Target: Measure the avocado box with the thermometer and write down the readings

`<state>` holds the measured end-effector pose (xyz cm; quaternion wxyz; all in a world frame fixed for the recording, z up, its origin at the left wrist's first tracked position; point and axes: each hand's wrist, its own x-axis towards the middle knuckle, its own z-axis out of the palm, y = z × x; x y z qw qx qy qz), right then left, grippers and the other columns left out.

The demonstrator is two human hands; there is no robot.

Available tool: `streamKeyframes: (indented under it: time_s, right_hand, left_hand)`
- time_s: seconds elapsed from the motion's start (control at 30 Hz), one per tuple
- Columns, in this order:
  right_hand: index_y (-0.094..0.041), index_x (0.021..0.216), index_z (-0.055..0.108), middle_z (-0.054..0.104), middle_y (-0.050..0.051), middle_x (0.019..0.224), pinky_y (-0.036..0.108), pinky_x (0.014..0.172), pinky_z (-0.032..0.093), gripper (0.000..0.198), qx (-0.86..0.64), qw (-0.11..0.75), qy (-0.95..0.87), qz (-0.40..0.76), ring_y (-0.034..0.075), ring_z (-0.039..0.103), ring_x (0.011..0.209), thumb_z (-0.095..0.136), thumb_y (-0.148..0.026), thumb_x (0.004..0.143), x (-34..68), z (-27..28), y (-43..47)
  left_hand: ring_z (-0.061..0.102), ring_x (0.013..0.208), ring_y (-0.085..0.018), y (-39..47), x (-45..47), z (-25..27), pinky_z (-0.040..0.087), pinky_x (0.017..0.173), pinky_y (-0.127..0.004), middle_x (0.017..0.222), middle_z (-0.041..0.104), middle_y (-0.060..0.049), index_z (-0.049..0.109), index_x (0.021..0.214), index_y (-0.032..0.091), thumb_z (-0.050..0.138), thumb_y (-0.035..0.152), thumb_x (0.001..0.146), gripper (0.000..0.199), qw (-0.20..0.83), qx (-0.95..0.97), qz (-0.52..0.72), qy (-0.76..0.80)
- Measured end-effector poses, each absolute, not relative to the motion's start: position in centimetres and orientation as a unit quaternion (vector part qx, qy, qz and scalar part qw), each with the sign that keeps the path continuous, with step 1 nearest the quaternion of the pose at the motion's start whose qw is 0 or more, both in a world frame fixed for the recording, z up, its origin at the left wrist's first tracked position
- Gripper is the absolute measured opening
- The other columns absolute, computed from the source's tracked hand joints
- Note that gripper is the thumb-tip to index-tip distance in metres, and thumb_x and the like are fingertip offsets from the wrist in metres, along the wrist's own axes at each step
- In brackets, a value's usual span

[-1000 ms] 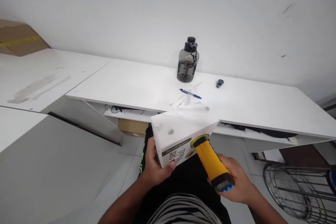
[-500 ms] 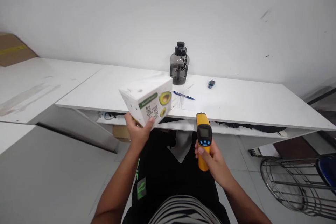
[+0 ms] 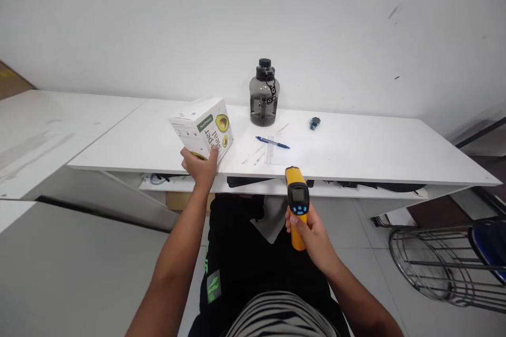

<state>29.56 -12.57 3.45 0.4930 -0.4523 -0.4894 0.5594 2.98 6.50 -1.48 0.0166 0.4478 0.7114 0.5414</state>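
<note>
Wearing a black-and-white striped top (image 3: 281,318) and black trousers (image 3: 261,253) with a green-printed patch at the left thigh, the person faces a long white desk (image 3: 367,152). The right hand (image 3: 314,234) is clamped around the handle of a yellow-and-black pistol-shaped handheld device (image 3: 298,197); the thumb presses against the handle just below the blue buttons. The small grey display faces the wearer, and the nose points toward the front edge of the desk. To the right, well apart from this hand, stands a round metal wire frame (image 3: 422,268) with a dark blue panel beside it.

Beneath the desktop, a white shelf (image 3: 190,185) carries dark items that are too obscured to identify. Farther out, the left hand (image 3: 202,168) is clamped on the lower part of a white cardboard box (image 3: 201,134) with a green label and printed avocados. The box is tilted above the left part of the desktop; whether it touches the surface cannot be determined.

Near the desk's middle, a slim blue pen (image 3: 272,142) lies across a white printed sheet (image 3: 290,156). Beyond it rest a small dark-blue wristwatch-like object (image 3: 315,123) and, upright, a translucent grey plastic bottle (image 3: 264,97) with a black cap. A white wall (image 3: 336,26) closes off the rear.
</note>
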Motion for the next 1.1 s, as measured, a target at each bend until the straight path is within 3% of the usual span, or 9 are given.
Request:
streamKeyframes:
  time_s: [0.23, 0.57, 0.83, 0.93, 1.1]
  right_hand:
    - [-0.023, 0.105, 0.052, 0.055, 0.0, 0.085, 0.027, 0.066, 0.044, 0.027, -0.464, 0.492, -0.489, 0.551, 0.013, 0.05, 0.069, 0.056, -0.042, 0.087, 29.4, 3.2, -12.4]
    - [-0.025, 0.118, 0.047, 0.055, 0.003, 0.092, 0.03, 0.07, 0.048, 0.038, -0.459, 0.486, -0.465, 0.58, 0.015, 0.053, 0.076, 0.058, -0.043, 0.085, 28.7, 2.1, -13.0]
    - [-0.027, 0.113, 0.052, 0.058, 0.003, 0.105, 0.032, 0.081, 0.049, 0.031, -0.405, 0.505, -0.42, 0.636, 0.016, 0.058, 0.088, 0.061, -0.036, 0.084, 27.8, 0.1, -13.8]
    - [-0.028, 0.121, 0.05, 0.06, 0.005, 0.111, 0.038, 0.086, 0.049, 0.043, -0.39, 0.508, -0.395, 0.659, 0.019, 0.059, 0.093, 0.064, -0.035, 0.082, 26.5, -0.6, -14.3]
    - [-0.03, 0.135, 0.041, 0.06, 0.006, 0.114, 0.042, 0.086, 0.051, 0.068, -0.424, 0.498, -0.364, 0.663, 0.02, 0.062, 0.09, 0.072, -0.037, 0.075, 24.3, -1.7, -14.4]
  left_hand:
    - [0.053, 0.11, -0.036, 5.8, 3.0, -2.8, 0.041, 0.094, -0.049, 0.117, 0.056, -0.018, 0.038, 0.122, 0.013, 0.068, 0.053, 0.064, 0.077, -0.021, 0.459, 0.492, 0.74]
    - [0.052, 0.111, -0.036, 5.7, 3.0, -2.9, 0.04, 0.094, -0.048, 0.118, 0.055, -0.018, 0.037, 0.125, 0.012, 0.066, 0.053, 0.065, 0.078, -0.025, 0.465, 0.494, 0.734]
    - [0.053, 0.11, -0.035, 5.4, 3.3, -2.7, 0.04, 0.094, -0.046, 0.119, 0.056, -0.017, 0.039, 0.126, 0.011, 0.068, 0.052, 0.065, 0.078, -0.022, 0.457, 0.509, 0.729]
    - [0.05, 0.114, -0.033, 5.3, 3.9, -2.8, 0.035, 0.101, -0.046, 0.122, 0.055, -0.017, 0.036, 0.127, 0.012, 0.069, 0.051, 0.066, 0.079, -0.027, 0.444, 0.525, 0.725]
    - [0.049, 0.12, -0.029, 5.4, 5.3, -2.9, 0.016, 0.111, -0.051, 0.124, 0.054, -0.018, 0.029, 0.129, 0.014, 0.069, 0.051, 0.068, 0.081, -0.058, 0.38, 0.537, 0.751]
